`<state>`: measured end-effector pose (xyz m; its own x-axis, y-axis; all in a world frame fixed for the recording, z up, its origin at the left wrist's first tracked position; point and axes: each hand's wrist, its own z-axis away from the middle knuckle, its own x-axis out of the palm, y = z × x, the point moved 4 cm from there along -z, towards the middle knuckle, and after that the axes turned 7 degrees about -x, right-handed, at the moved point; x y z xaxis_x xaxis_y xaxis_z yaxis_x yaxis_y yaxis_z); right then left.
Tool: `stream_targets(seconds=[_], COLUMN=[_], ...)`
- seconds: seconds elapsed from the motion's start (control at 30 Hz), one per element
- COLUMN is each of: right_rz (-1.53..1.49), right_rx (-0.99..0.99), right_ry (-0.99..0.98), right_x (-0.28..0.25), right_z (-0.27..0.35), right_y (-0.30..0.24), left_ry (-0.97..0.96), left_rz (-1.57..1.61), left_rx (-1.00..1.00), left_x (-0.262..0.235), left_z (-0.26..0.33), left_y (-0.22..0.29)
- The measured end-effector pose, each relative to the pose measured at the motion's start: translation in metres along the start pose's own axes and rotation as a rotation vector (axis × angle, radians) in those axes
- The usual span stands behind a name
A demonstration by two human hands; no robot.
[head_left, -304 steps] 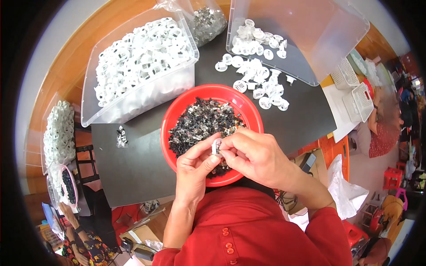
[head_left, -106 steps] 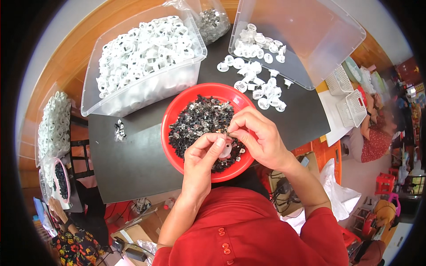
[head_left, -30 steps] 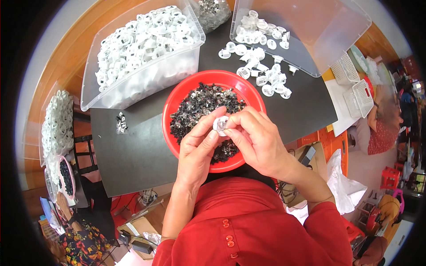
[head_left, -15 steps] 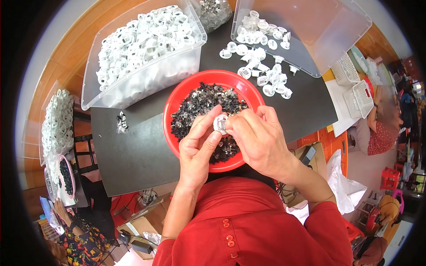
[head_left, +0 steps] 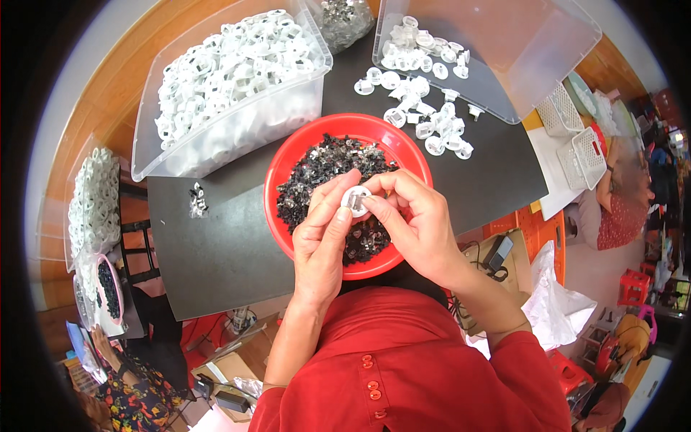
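Observation:
Above the near part of a red basin (head_left: 420,157), both hands meet around a round white plastic part (head_left: 355,200) with a grey rectangular piece in its middle. My left hand (head_left: 322,234) pinches the part's left edge between thumb and fingers. On the other side, my right hand (head_left: 417,223) is closed, thumb and forefinger at the part's right edge. Whether a small piece sits between those right fingertips is hidden. Many small black and clear pieces (head_left: 317,173) fill the basin under the hands.
A clear bin (head_left: 237,147) heaped with white parts stands far left. Loose white parts (head_left: 446,129) lie far right, beside a tipped clear bin (head_left: 497,57). A few small pieces (head_left: 198,201) rest on the dark table (head_left: 216,252). Another person's hand (head_left: 104,345) shows at lower left.
My right hand has turned and its fingers have shifted on the white part, so its grey middle shows more. The left hand keeps its hold.

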<state>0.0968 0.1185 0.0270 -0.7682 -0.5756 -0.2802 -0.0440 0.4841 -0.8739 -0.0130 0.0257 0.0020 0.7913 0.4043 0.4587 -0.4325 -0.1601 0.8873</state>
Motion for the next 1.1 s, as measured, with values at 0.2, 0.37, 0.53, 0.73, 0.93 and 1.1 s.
stream_targets(seconds=[0.2, 0.37, 0.53, 0.73, 0.93, 1.1], right_rz=[-0.387, -0.382, -0.257, -0.503, -0.432, -0.435], right_rx=[0.057, 0.027, -0.023, 0.14, 0.111, 0.126], right_ry=[0.157, 0.171, 0.164, 0.143, 0.155, 0.161], right_x=[0.016, 0.017, 0.015, 0.016, 0.018, 0.017], right_z=[0.006, 0.006, 0.008, 0.011, 0.012, 0.009], right_y=[0.008, 0.005, 0.004, 0.014, 0.013, 0.013], left_ry=[0.046, 0.069, 0.084, 0.144, 0.146, 0.19], left_rz=[0.003, 0.133, 0.201, 0.065, 0.038, 0.046], left_rx=[-0.038, -0.064, -0.159, -0.102, -0.043, -0.11], left_x=[0.002, -0.003, -0.005, -0.002, 0.0, 0.001], left_z=[0.001, 0.001, 0.0, 0.001, 0.002, 0.001], left_y=[0.0, -0.001, -0.001, -0.002, -0.003, -0.002])
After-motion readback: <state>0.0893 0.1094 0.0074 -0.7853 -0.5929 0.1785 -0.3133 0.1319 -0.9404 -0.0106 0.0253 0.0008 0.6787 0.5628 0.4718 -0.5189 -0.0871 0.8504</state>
